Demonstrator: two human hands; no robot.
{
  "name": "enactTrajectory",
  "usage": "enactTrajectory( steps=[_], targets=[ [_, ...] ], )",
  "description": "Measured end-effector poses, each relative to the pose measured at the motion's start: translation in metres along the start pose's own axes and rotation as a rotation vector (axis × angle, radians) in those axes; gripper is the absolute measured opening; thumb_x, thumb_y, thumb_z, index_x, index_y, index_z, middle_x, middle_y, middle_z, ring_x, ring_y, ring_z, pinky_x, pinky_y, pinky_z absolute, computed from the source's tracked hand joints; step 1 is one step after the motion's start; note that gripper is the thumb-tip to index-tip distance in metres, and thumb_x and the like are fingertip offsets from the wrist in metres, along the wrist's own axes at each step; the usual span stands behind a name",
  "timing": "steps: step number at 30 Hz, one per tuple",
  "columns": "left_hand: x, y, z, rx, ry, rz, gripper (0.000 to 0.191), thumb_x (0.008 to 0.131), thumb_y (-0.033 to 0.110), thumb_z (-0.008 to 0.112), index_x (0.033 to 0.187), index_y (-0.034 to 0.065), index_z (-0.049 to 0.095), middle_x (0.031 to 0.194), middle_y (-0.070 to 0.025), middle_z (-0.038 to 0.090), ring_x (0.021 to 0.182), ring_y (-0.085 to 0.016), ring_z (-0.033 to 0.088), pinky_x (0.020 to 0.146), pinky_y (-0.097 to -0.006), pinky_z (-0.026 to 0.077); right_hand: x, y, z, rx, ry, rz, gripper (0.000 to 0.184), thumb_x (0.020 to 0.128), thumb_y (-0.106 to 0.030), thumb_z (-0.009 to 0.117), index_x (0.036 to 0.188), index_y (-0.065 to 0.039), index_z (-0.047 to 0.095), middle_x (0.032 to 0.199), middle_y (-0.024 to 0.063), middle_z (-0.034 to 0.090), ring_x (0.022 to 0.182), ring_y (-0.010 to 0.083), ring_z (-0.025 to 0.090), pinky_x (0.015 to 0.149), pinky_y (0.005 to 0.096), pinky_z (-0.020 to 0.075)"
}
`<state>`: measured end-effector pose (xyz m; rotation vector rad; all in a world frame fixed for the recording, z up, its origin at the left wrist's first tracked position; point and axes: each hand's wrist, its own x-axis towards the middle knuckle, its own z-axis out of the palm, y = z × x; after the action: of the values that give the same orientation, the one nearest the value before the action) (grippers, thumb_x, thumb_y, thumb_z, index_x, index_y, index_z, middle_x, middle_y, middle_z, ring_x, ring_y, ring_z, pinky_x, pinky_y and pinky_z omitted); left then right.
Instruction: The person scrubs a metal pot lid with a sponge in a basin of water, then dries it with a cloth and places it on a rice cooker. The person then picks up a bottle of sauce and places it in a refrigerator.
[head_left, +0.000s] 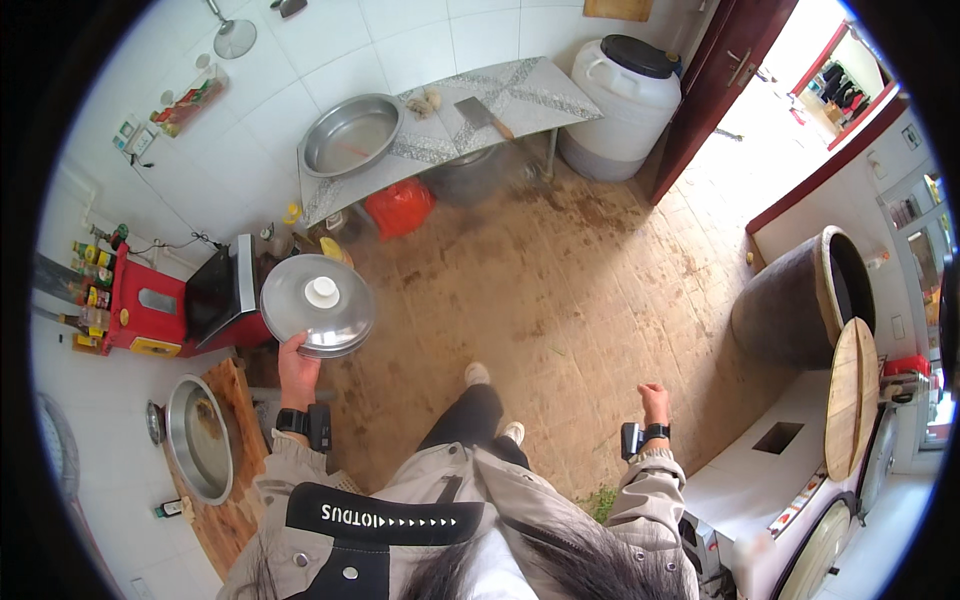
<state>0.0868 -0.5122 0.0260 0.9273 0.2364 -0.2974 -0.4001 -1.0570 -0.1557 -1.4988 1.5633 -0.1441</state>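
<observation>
My left hand (300, 371) grips the near rim of a round metal pot lid (289, 300) with a white knob, held out over the floor to the left. A second rim shows just under the lid's edge; whether it is a separate piece I cannot tell. My right hand (655, 403) hangs over the floor on the right with its fingers curled in and nothing visible in it. A dark device is strapped at each wrist.
Ahead stands a tiled counter (517, 90) with a metal basin (352, 135) and a cleaver (476, 112). A white barrel (619, 112) is beside the open door (712, 82). A large jar (784, 300) stands right; a wooden board (244, 450) holds another basin left.
</observation>
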Motion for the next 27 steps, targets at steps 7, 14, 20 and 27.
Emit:
enactTrajectory(
  steps=[7, 14, 20, 27],
  targets=[
    [0.078, -0.015, 0.018, -0.064, 0.055, 0.064, 0.049, 0.079, -0.004, 0.055, 0.127, -0.0027, 0.046, 0.124, -0.0135, 0.055, 0.116, -0.029, 0.052, 0.105, -0.0465, 0.04, 0.098, -0.104, 0.059, 0.164, -0.128, 0.012, 0.039, 0.081, -0.018, 0.067, 0.117, -0.007, 0.056, 0.089, 0.0025, 0.064, 0.075, 0.0153, 0.063, 0.057, 0.0311, 0.0414],
    [0.165, -0.02, 0.023, -0.172, 0.272, 0.189, 0.043, 0.082, -0.002, 0.053, 0.124, -0.0047, 0.046, 0.125, -0.0141, 0.053, 0.117, -0.03, 0.05, 0.107, -0.0472, 0.038, 0.205, -0.315, 0.12, 0.121, -0.175, -0.176, 0.019, 0.081, -0.019, 0.066, 0.081, 0.0, 0.066, 0.066, 0.0005, 0.057, 0.058, 0.0106, 0.056, 0.049, 0.0283, 0.0431],
    [0.199, -0.004, 0.028, -0.237, 0.483, 0.226, 0.044, 0.082, -0.004, 0.054, 0.125, -0.0033, 0.047, 0.125, -0.0145, 0.054, 0.118, -0.03, 0.051, 0.104, -0.0443, 0.041, 0.256, -0.511, 0.263, 0.202, -0.427, -0.311, 0.019, 0.088, -0.019, 0.061, 0.101, -0.006, 0.065, 0.085, 0.0024, 0.066, 0.071, 0.0116, 0.063, 0.055, 0.0255, 0.0479],
    [0.204, -0.005, 0.06, -0.187, 0.712, 0.355, 0.045, 0.083, -0.002, 0.056, 0.127, -0.0037, 0.047, 0.127, -0.0143, 0.055, 0.118, -0.031, 0.052, 0.105, -0.0456, 0.04, 0.314, -0.717, 0.489, 0.211, -0.781, -0.449, 0.02, 0.09, -0.018, 0.058, 0.104, -0.005, 0.06, 0.08, 0.0036, 0.064, 0.067, 0.0132, 0.061, 0.055, 0.0271, 0.0504]
  ],
)
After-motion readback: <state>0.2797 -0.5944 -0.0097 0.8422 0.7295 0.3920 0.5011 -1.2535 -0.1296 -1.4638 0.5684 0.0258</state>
